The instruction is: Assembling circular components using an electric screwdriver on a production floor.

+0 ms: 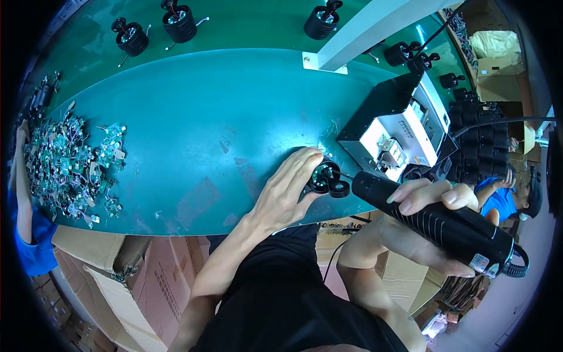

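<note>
Near the front edge of the bench, my left hand (282, 192) is closed around a small black round housing (338, 188) with a lid or loop part beside its mouth. A green circuit board (322, 174) shows inside the housing. My right hand (428, 202) grips a thick black electric screwdriver (454, 227), held tilted with its cable end to the lower right. The thin bit points left into the housing's opening; whether it touches a screw is too small to tell. Just beyond the screwdriver stands a white and black screw feeder (404, 132).
A heap of green circuit boards with wires (64, 164) lies at the bench's left. Several black housings (179, 24) stand along the green far strip. A white metal post (366, 32) rises at the back right. Cardboard boxes (158, 287) sit below the edge. Other people work at both sides.
</note>
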Action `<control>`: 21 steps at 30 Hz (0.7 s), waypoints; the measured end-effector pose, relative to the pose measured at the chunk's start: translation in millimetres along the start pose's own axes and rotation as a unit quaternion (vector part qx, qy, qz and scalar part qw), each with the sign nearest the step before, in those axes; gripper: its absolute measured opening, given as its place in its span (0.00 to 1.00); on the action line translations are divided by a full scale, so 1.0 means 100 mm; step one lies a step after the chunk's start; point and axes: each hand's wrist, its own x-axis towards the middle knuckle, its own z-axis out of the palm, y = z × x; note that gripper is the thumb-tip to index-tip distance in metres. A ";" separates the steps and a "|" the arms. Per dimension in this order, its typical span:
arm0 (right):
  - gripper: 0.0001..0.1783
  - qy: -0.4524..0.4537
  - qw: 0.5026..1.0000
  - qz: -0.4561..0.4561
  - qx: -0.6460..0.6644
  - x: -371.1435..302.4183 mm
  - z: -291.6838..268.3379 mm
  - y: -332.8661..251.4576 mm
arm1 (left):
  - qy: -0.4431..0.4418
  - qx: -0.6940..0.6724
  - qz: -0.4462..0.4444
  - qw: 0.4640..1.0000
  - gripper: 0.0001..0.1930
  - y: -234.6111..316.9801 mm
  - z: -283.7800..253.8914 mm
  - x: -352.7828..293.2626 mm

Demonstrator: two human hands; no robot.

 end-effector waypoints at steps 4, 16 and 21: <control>0.47 0.083 0.995 0.038 0.037 -0.02 0.07 -0.01 | 0.028 -0.001 -0.012 1.000 0.34 0.02 0.02 0.02; 0.47 0.014 0.997 0.030 0.076 -0.02 0.14 0.07 | 0.001 -0.002 0.008 1.000 0.36 -0.01 -0.02 0.01; 0.47 0.015 0.999 -0.022 0.035 0.07 0.08 -0.03 | 0.005 0.042 0.023 0.999 0.34 -0.06 -0.13 0.06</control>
